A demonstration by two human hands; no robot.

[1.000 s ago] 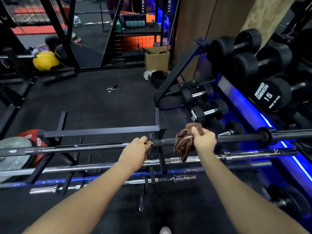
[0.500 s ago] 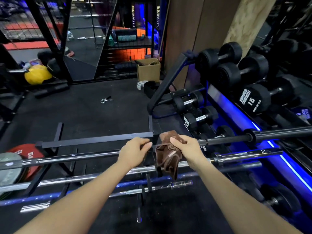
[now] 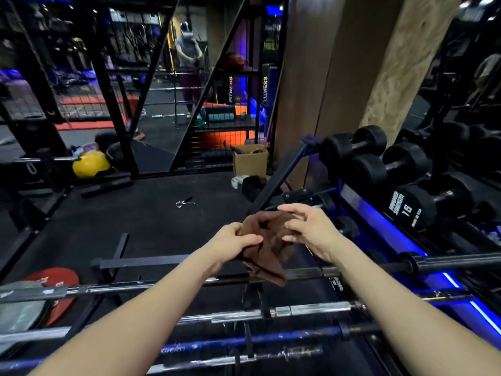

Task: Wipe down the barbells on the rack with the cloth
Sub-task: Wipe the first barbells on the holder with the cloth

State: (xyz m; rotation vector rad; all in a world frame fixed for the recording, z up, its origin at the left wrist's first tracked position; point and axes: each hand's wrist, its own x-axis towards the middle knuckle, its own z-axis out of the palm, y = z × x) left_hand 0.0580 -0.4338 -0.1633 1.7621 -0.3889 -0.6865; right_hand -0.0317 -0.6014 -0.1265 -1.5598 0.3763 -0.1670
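Note:
A brown cloth (image 3: 267, 248) hangs between both hands, lifted above the barbells. My left hand (image 3: 230, 244) grips its left edge and my right hand (image 3: 309, 230) pinches its upper right part. Below them several barbells lie across a low black rack (image 3: 141, 263): a dark top bar (image 3: 447, 260), a chrome bar (image 3: 311, 309) under it, a blue bar (image 3: 244, 341) and a lowest chrome bar (image 3: 271, 355). Neither hand touches a bar.
A dumbbell rack with black dumbbells (image 3: 406, 210) and blue lighting runs along the right. Red and grey weight plates (image 3: 40, 297) sit at the left. A cardboard box (image 3: 250, 160), a yellow ball (image 3: 89, 164) and a metal clip (image 3: 184, 202) lie on the black floor beyond.
My left hand let go of the top barbell and took hold of the cloth. Both hands rose off the bar with the cloth, and the view tilted up.

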